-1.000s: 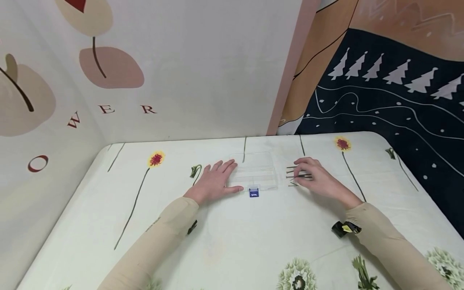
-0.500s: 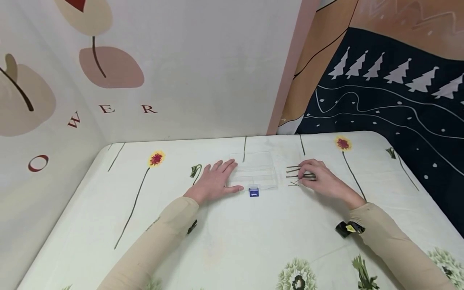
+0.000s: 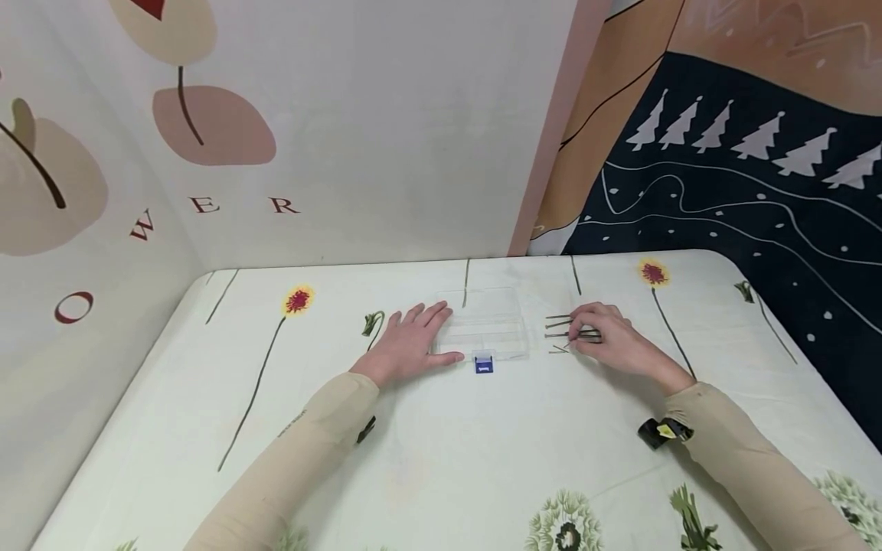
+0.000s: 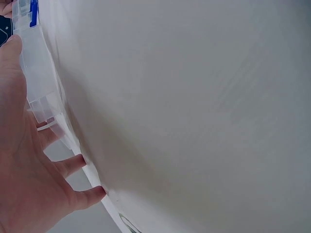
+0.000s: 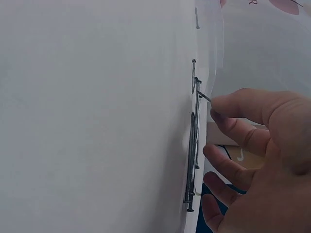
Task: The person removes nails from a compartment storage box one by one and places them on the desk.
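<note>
A clear plastic compartment box (image 3: pixel 482 327) with a blue latch (image 3: pixel 484 365) lies at mid-table. My left hand (image 3: pixel 406 346) rests at its left side with fingers spread; in the left wrist view the thumb lies along the box wall (image 4: pixel 41 73). To the right of the box, my right hand (image 3: pixel 612 340) is low over several metal nails (image 3: pixel 555 335) lying roughly side by side. Its thumb and index finger pinch one nail (image 5: pixel 204 95), tilted up from the others, in the right wrist view. The other fingers are loosely bent beside the remaining nails (image 5: pixel 191 160).
A white flower-printed cloth (image 3: pixel 441 459) covers the table. Behind it hangs a pale printed curtain (image 3: pixel 386 153), and a dark panel with white trees (image 3: pixel 730 184) is at the right. A small thin piece (image 5: pixel 197 18) shows beyond the nails in the right wrist view.
My right hand has shifted slightly to the right over the nails, then stayed nearly still. The left hand and the box have not moved.
</note>
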Demonstrator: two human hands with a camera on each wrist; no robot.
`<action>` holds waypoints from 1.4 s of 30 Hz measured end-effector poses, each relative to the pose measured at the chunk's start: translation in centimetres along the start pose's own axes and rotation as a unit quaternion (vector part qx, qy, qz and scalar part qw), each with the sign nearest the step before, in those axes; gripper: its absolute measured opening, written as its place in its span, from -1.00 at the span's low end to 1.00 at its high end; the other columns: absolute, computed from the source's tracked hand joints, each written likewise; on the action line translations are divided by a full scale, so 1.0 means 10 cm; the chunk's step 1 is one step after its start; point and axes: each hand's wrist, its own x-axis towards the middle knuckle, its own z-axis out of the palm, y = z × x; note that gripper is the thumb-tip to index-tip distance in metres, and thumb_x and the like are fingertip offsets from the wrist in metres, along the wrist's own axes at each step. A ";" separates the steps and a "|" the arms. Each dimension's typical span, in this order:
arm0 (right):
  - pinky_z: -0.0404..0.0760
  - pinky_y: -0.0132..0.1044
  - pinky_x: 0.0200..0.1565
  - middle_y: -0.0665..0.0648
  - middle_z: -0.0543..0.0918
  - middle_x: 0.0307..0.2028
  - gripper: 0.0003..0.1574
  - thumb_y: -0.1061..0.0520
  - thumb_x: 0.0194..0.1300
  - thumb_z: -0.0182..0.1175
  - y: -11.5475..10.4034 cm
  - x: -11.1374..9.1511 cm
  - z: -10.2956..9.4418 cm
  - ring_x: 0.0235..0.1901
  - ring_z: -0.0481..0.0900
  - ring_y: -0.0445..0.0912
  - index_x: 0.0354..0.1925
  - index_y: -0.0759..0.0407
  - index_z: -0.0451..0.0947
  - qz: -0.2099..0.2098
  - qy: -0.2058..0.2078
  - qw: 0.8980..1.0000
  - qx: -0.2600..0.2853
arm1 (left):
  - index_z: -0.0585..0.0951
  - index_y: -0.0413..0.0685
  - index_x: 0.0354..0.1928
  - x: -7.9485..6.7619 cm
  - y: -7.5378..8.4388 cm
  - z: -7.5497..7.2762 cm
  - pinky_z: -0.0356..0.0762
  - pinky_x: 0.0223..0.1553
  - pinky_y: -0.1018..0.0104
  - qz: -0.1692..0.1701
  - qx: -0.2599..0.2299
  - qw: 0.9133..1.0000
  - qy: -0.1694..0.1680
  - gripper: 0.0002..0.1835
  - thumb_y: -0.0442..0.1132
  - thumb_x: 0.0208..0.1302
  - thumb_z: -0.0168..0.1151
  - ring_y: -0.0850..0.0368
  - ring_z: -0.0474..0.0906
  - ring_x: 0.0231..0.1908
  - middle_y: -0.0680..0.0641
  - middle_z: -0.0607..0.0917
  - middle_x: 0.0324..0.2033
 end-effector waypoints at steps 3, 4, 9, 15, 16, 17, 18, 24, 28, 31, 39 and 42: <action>0.13 0.34 -0.02 0.34 0.44 0.10 -0.86 0.29 0.22 0.24 0.00 0.00 0.00 0.14 0.20 0.34 -0.37 0.04 0.56 0.003 -0.003 1.000 -0.004 | 0.06 0.01 0.52 0.00 0.00 0.00 -0.05 0.30 -0.29 0.000 0.000 1.000 0.001 -0.03 0.46 0.25 -0.09 -0.20 -0.04 0.42 -0.03 0.02 0.49; 0.13 0.33 -0.01 0.34 0.44 0.10 -0.86 0.29 0.22 0.24 0.01 0.00 0.00 0.14 0.20 0.34 -0.37 0.04 0.56 0.004 -0.004 1.000 -0.005 | 0.06 0.01 0.52 0.00 0.01 0.00 -0.05 0.30 -0.29 0.000 0.000 1.000 0.001 -0.04 0.46 0.25 -0.09 -0.20 -0.04 0.42 -0.03 0.02 0.49; 0.15 0.32 0.05 0.37 0.45 0.09 -0.86 0.31 0.22 0.26 0.01 -0.02 -0.02 0.14 0.21 0.34 -0.36 0.06 0.58 0.003 -0.002 1.000 -0.007 | 0.06 0.01 0.52 -0.01 0.01 -0.01 -0.06 0.30 -0.28 0.000 -0.002 1.000 0.003 -0.03 0.46 0.25 -0.08 -0.19 -0.04 0.42 -0.03 0.02 0.49; 0.17 0.29 0.09 0.40 0.44 0.11 -0.88 0.32 0.24 0.25 0.00 -0.05 -0.05 0.15 0.20 0.35 -0.33 0.09 0.58 0.002 -0.002 1.000 -0.002 | 0.06 0.01 0.52 -0.01 0.01 -0.01 -0.07 0.31 -0.28 -0.002 -0.002 1.000 0.002 -0.03 0.45 0.25 -0.08 -0.19 -0.05 0.43 -0.03 0.02 0.49; 0.17 0.29 0.09 0.40 0.44 0.11 -0.88 0.31 0.24 0.26 0.00 -0.06 -0.06 0.15 0.20 0.36 -0.33 0.10 0.58 0.002 -0.001 1.000 -0.001 | 0.05 0.01 0.52 -0.01 0.00 -0.01 -0.07 0.31 -0.28 -0.002 -0.002 1.000 0.002 -0.03 0.45 0.25 -0.08 -0.19 -0.05 0.43 -0.03 0.02 0.49; 0.17 0.28 0.09 0.40 0.44 0.10 -0.88 0.31 0.24 0.26 0.00 -0.06 -0.06 0.14 0.20 0.35 -0.33 0.10 0.58 0.002 0.000 1.000 -0.001 | 0.06 0.00 0.52 -0.01 0.00 -0.01 -0.07 0.31 -0.28 -0.001 -0.003 1.000 0.002 -0.03 0.45 0.25 -0.08 -0.19 -0.05 0.43 -0.03 0.02 0.49; 0.17 0.28 0.09 0.40 0.44 0.10 -0.88 0.31 0.24 0.26 0.00 -0.06 -0.06 0.14 0.20 0.35 -0.33 0.10 0.58 0.001 0.000 1.000 0.000 | 0.06 0.00 0.52 -0.01 0.00 -0.01 -0.07 0.31 -0.28 -0.001 -0.003 1.000 0.002 -0.03 0.45 0.25 -0.08 -0.19 -0.05 0.43 -0.03 0.02 0.49; 0.25 0.19 0.02 0.38 0.44 0.10 -0.95 0.27 0.26 0.26 -0.01 -0.06 -0.08 0.12 0.21 0.31 -0.32 0.14 0.57 0.001 0.003 1.000 0.009 | 0.05 0.00 0.52 -0.01 0.00 -0.01 -0.07 0.31 -0.28 0.001 -0.004 1.000 0.001 -0.04 0.45 0.26 -0.09 -0.20 -0.05 0.43 -0.03 0.02 0.49; 0.24 0.16 0.04 0.38 0.44 0.09 -0.97 0.26 0.27 0.26 -0.02 -0.03 -0.06 0.12 0.22 0.30 -0.31 0.18 0.57 -0.009 0.008 1.000 0.021 | 0.05 0.00 0.52 -0.02 0.00 -0.01 -0.08 0.31 -0.28 0.000 -0.005 1.000 0.001 -0.03 0.45 0.26 -0.08 -0.20 -0.05 0.43 -0.03 0.02 0.49; 0.20 0.17 0.09 0.37 0.45 0.08 -0.93 0.31 0.25 0.24 -0.05 -0.01 -0.02 0.12 0.23 0.30 -0.32 0.16 0.57 -0.013 0.011 0.999 0.029 | 0.05 0.01 0.52 -0.01 0.01 -0.01 -0.08 0.31 -0.28 -0.002 -0.004 1.000 -0.001 -0.03 0.46 0.25 -0.08 -0.20 -0.06 0.43 -0.03 0.01 0.49; 0.25 0.17 0.10 0.36 0.43 0.11 -0.97 0.28 0.28 0.24 -0.18 0.06 0.07 0.14 0.23 0.28 -0.28 0.18 0.58 -0.020 0.006 0.999 0.040 | 0.06 0.01 0.52 -0.02 0.02 -0.02 -0.08 0.31 -0.29 -0.002 -0.009 1.000 -0.004 -0.04 0.45 0.25 -0.07 -0.20 -0.05 0.43 -0.03 0.01 0.49; 0.30 0.15 0.11 0.34 0.41 0.15 -0.92 0.30 0.30 0.22 -0.23 0.09 0.11 0.17 0.21 0.24 -0.23 0.18 0.60 -0.020 -0.002 0.999 0.045 | 0.06 0.01 0.52 -0.01 0.02 -0.02 -0.08 0.31 -0.29 -0.002 -0.008 1.000 -0.003 -0.04 0.45 0.25 -0.06 -0.20 -0.05 0.43 -0.02 0.01 0.49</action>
